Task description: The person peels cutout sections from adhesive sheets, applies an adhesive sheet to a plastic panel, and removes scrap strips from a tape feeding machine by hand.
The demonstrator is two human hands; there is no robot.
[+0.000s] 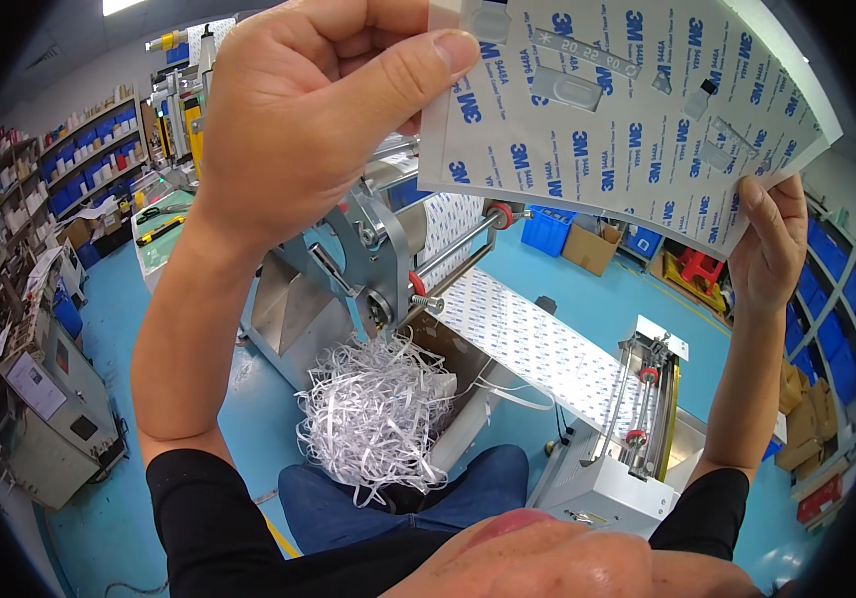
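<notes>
Both arms are raised, holding up a white adhesive-backed sheet (567,164) with repeated blue print. Several small clear cut-out shapes and a couple of dark-ended pieces show on its surface. My left hand (298,120) pinches the sheet's left edge, thumb in front and fingers mostly behind. At the lower right edge, my right hand (772,244) grips it between thumb and fingers. Below the sheet, a web of the same blue-printed material (537,344) runs from the roller machine (363,249) to a smaller roller unit (637,429).
A tangled heap of white waste strips (373,414) lies in front of my legs. Scissors and a yellow cutter (161,230) rest on a bench at left. Blue bins (547,229) and a cardboard box (589,249) stand on the floor beyond. Shelves (89,159) line the left wall.
</notes>
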